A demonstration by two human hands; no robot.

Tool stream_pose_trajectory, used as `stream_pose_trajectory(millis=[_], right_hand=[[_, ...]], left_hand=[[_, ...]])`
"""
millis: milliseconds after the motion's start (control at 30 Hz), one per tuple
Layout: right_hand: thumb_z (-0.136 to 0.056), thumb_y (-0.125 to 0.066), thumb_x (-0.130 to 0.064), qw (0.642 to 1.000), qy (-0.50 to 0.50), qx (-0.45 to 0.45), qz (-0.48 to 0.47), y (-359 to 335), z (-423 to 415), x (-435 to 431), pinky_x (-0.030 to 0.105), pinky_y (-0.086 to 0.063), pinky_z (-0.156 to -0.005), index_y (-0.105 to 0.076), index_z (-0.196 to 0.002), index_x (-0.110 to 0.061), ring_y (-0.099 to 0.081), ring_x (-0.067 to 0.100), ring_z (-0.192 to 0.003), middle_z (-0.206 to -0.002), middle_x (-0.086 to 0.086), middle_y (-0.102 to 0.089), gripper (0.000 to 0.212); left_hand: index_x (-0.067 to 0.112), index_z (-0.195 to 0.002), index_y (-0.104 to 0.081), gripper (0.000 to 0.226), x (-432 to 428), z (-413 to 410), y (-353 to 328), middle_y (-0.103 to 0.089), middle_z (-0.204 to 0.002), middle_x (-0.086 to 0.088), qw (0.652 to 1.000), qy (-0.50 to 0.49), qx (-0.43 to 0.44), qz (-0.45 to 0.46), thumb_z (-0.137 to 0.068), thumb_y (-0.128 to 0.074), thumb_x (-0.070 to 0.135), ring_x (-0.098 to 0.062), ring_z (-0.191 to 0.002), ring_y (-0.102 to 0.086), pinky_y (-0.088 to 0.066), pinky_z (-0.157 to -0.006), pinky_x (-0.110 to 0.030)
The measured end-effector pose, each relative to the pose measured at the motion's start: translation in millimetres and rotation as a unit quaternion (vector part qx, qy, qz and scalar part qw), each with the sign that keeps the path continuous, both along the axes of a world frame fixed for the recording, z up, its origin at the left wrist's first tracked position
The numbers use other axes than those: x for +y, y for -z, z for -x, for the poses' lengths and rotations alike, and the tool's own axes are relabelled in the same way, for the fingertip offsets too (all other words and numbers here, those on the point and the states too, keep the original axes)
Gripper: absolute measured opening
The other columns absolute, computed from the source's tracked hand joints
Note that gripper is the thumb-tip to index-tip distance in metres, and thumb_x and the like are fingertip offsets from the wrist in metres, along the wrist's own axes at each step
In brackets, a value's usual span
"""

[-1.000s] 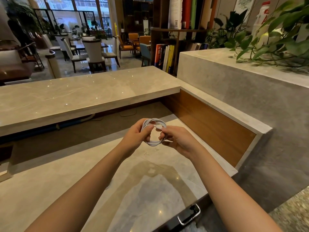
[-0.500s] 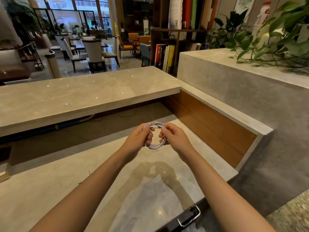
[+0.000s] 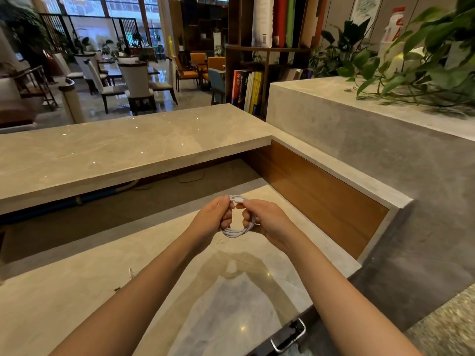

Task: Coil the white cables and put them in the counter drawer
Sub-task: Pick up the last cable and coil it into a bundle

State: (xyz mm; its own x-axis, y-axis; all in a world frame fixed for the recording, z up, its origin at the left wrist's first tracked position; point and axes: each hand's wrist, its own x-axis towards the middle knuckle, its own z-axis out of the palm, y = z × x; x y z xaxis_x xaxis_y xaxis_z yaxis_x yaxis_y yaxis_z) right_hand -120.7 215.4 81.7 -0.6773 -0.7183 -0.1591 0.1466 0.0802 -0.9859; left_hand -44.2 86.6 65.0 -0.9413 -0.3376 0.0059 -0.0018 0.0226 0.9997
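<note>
A white cable [image 3: 235,232] is wound into a small coil and held in the air above the lower counter [image 3: 180,291]. My left hand [image 3: 213,219] grips the coil's left side. My right hand [image 3: 267,222] holds the right side and pinches the white plug end at the top between thumb and forefinger. Much of the coil is hidden by my fingers. The drawer shows only as a dark front with a metal handle [image 3: 289,337] under the counter's near right edge.
A raised stone counter top [image 3: 115,147] runs across behind the lower one, with a wood panel [image 3: 316,196] at the right. A grey ledge [image 3: 385,104] carries leafy plants. Small bits of debris [image 3: 131,273] lie on the lower counter. Chairs and bookshelves stand beyond.
Both hands have closed tighter on the coil and turned it, so the loop now hangs below my fingers. The plug end has come up to the top between my fingertips.
</note>
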Motion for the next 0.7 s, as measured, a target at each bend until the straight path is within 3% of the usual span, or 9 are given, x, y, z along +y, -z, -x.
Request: stream_pose_trajectory(millis=[133, 200, 367, 467, 567, 633, 700], right_hand=[[-0.094, -0.053, -0.024, 0.975, 0.034, 0.209, -0.062, 4, 4, -2, 0.020, -0.051, -0.062, -0.065, -0.104, -0.012, -0.060, 0.010, -0.065, -0.078, 0.001, -0.064, 0.020], [-0.093, -0.055, -0.024, 0.962, 0.039, 0.260, -0.076, 4, 5, -6, 0.020, -0.050, -0.061, -0.067, -0.104, -0.011, -0.059, 0.009, -0.063, -0.075, 0.000, -0.065, 0.021], [-0.092, -0.057, -0.020, 0.983, 0.024, 0.170, -0.065, 18, 0, -24, 0.021, -0.050, -0.057, -0.070, -0.094, -0.008, -0.056, 0.011, -0.057, -0.070, 0.004, -0.063, 0.018], [-0.090, -0.059, -0.016, 0.990, -0.001, 0.124, -0.073, 33, -14, -49, 0.017, -0.048, -0.051, -0.070, -0.093, -0.003, -0.055, 0.011, -0.054, -0.070, 0.006, -0.061, 0.017], [-0.090, -0.060, -0.014, 0.990, -0.055, 0.101, -0.079, 47, -35, -83, 0.016, -0.048, -0.049, -0.069, -0.090, 0.001, -0.055, 0.011, -0.053, -0.069, 0.007, -0.060, 0.017], [-0.090, -0.059, -0.013, 0.983, -0.085, 0.132, -0.089, 57, -50, -106, 0.022, -0.050, -0.054, -0.068, -0.087, 0.002, -0.056, 0.012, -0.053, -0.069, 0.009, -0.061, 0.018], [-0.088, -0.060, -0.013, 0.964, -0.103, 0.222, -0.106, 67, -64, -128, 0.029, -0.050, -0.062, -0.068, -0.093, 0.000, -0.060, 0.014, -0.056, -0.073, 0.010, -0.064, 0.016]], left_hand=[[0.012, -0.081, -0.049, 0.034, -1, 3, 1, -0.038, -0.054, 0.007, 1.000, -0.019, -0.017, -0.017, -0.101, -0.031, 0.033, -0.010, -0.054, -0.030, -0.029, -0.056, -0.025], [0.010, -0.088, -0.052, 0.034, -1, 2, 2, -0.042, -0.059, 0.004, 0.999, -0.025, -0.029, -0.004, -0.100, -0.032, 0.034, -0.011, -0.056, -0.033, -0.031, -0.057, -0.025], [0.012, -0.115, -0.057, 0.028, -21, -20, 6, -0.057, -0.089, -0.003, 0.994, -0.079, -0.062, 0.033, -0.096, -0.047, 0.030, -0.015, -0.076, -0.054, -0.043, -0.067, -0.028], [0.012, -0.108, -0.061, 0.018, -41, -49, 14, -0.063, -0.093, -0.007, 0.989, -0.115, -0.093, 0.032, -0.093, -0.053, 0.018, -0.016, -0.079, -0.060, -0.050, -0.076, -0.031], [0.010, -0.102, -0.065, 0.017, -63, -80, 25, -0.065, -0.089, -0.008, 0.975, -0.178, -0.114, 0.070, -0.093, -0.052, 0.011, -0.014, -0.074, -0.061, -0.049, -0.069, -0.027], [0.007, -0.100, -0.067, 0.020, -77, -99, 32, -0.066, -0.086, -0.009, 0.960, -0.217, -0.140, 0.112, -0.093, -0.050, 0.010, -0.014, -0.070, -0.060, -0.047, -0.064, -0.025], [0.002, -0.097, -0.068, 0.023, -91, -117, 39, -0.066, -0.084, -0.011, 0.946, -0.232, -0.181, 0.139, -0.094, -0.047, 0.012, -0.016, -0.068, -0.058, -0.046, -0.063, -0.027]])
